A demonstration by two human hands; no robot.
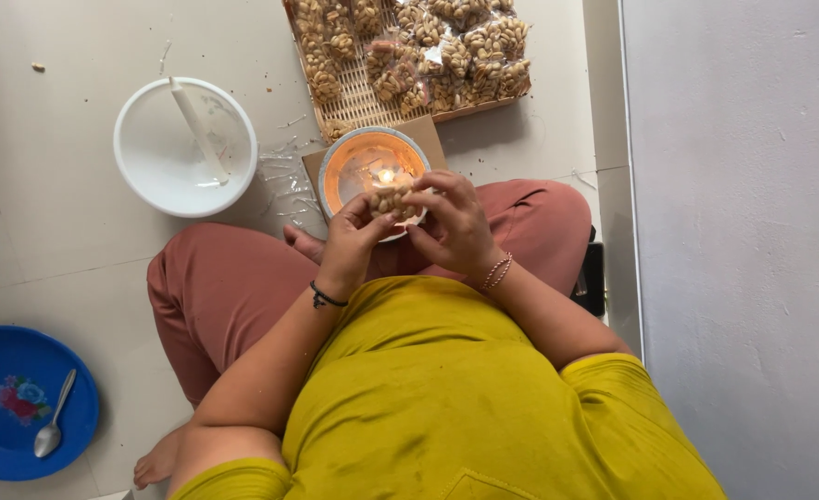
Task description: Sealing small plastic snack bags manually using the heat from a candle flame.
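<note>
One small clear packet of nuts [393, 200] sits pinched between both hands, held just over the rim of a metal bowl [335, 157] with a lit candle [386, 175] burning inside it. The left hand [352, 239] grips the packet's near side with thumb and fingers closed on it; the right hand [454, 222] closes on the other side, fingertips bunched at the top edge. It looks like the sealing step, the open mouth of the packet being brought toward the flame. What comes next would seem to call for a steady, brief pass of the plastic edge by the heat, fingers kept back from it. The bowl rests on a piece of cardboard [425, 132]. Beyond it lies a woven tray [361, 97] heaped with filled packets [456, 51]. Off to the person's left stand a white bowl [150, 157] and, nearer, a blue plate [2, 435] with a spoon [53, 429].
</note>
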